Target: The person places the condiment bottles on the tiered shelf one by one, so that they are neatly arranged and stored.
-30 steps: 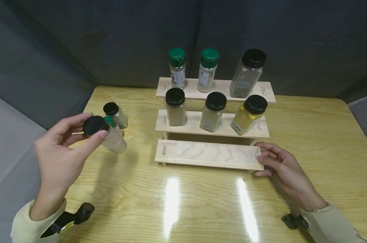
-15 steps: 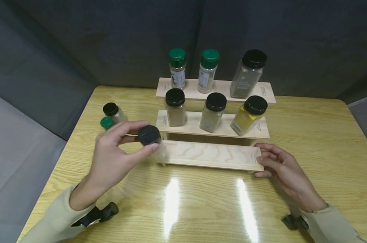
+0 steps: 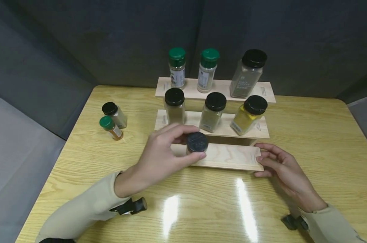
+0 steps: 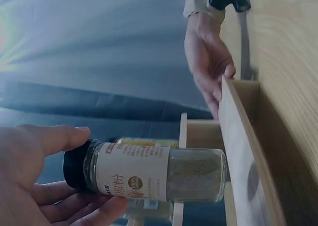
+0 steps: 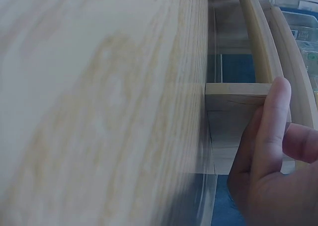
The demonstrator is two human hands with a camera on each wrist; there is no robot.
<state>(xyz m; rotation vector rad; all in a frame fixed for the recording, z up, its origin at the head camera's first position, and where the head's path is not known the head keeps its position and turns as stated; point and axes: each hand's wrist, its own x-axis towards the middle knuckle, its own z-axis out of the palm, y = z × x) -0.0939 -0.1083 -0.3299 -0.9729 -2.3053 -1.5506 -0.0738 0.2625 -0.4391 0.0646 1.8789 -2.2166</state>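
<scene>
My left hand (image 3: 162, 157) pinches a spice jar (image 4: 149, 171) by its black lid (image 3: 197, 141), thumb on one side and fingers on the other. The jar is glass with a white label and greyish powder inside. It is held upright over the lowest step of a light wooden spice rack (image 3: 232, 157), its base close to the board; whether they touch I cannot tell. At the right end of that step my right hand (image 3: 282, 168) grips the board (image 5: 238, 89), with the thumb on its edge and other fingers behind.
On the middle step stand three black-lidded jars, one a yellow jar (image 3: 247, 118). Two green-lidded shakers (image 3: 203, 78) and a black pepper jar (image 3: 245, 81) occupy the top step. A small green-lidded bottle (image 3: 111, 129) and a black-lidded jar (image 3: 119, 118) stand at the table's left.
My left hand has carried the spice jar rightward from the table's left side to over the lowest step, turning it upright. The right hand stays at the rack's end.
</scene>
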